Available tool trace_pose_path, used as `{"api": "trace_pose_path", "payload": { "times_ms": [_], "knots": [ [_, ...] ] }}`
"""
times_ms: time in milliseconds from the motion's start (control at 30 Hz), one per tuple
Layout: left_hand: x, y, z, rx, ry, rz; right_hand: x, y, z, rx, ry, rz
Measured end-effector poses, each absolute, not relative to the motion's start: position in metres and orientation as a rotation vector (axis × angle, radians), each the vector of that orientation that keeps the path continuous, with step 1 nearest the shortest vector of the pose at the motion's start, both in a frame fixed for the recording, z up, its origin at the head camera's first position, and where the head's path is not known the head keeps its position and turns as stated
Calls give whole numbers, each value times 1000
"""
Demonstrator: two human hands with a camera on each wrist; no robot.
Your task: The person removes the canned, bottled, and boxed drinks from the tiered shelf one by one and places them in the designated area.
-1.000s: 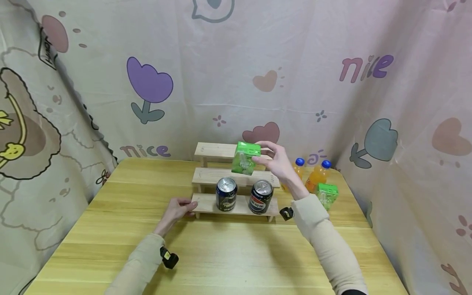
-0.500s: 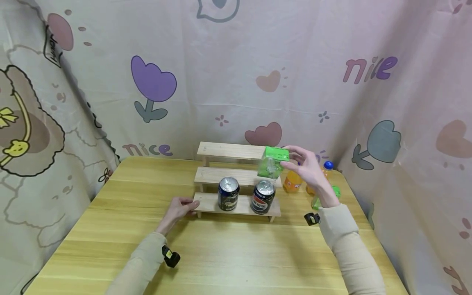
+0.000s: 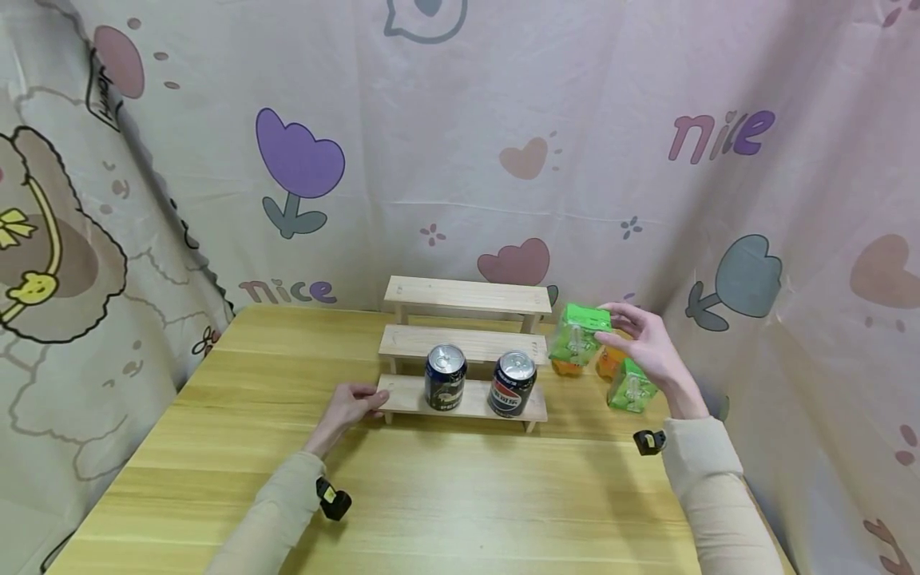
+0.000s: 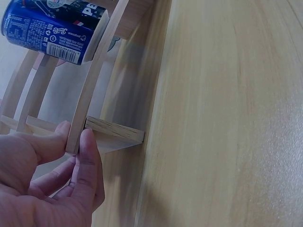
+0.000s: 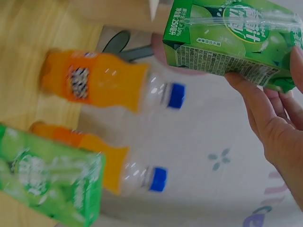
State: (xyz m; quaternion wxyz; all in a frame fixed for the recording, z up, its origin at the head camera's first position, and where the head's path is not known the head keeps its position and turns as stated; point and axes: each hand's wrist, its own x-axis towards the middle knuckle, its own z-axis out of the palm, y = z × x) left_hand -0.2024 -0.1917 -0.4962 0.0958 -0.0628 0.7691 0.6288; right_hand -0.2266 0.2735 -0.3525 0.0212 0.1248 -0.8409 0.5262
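My left hand (image 3: 350, 407) pinches the left end of the lowest step of a three-tier wooden shelf (image 3: 467, 343), thumb above and fingers below, as the left wrist view shows. Two dark soda cans, one on the left (image 3: 446, 378) and a Pepsi can (image 3: 513, 385) on the right, stand upright on that step. My right hand (image 3: 643, 343) grips a green juice carton (image 3: 577, 335) by its upper part, raised beside the shelf's right end. In the right wrist view the held carton (image 5: 232, 40) has a straw along its side.
Two orange soda bottles with blue caps, a nearer one (image 5: 99, 80) and a second one (image 5: 94, 151), stand right of the shelf, partly hidden in the head view. Another green carton (image 3: 632, 387) stands on the wooden table (image 3: 460, 495). A printed curtain (image 3: 431, 160) hangs behind.
My right hand has carried the juice carton rightward and down, from before the shelf's upper tiers to beside its right end. The left hand keeps its hold on the shelf.
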Motion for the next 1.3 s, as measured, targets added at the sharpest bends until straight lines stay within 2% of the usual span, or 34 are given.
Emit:
{"api": "trace_pose_path", "payload": {
  "times_ms": [500,1300],
  "knots": [
    [-203,-194,-499,-180,2285,1833,-233,302,-386,343,-2792,1498],
    [-202,-192,-497,-183,2303,1836,-242,298,-434,358,-2794,1581]
  ]
}}
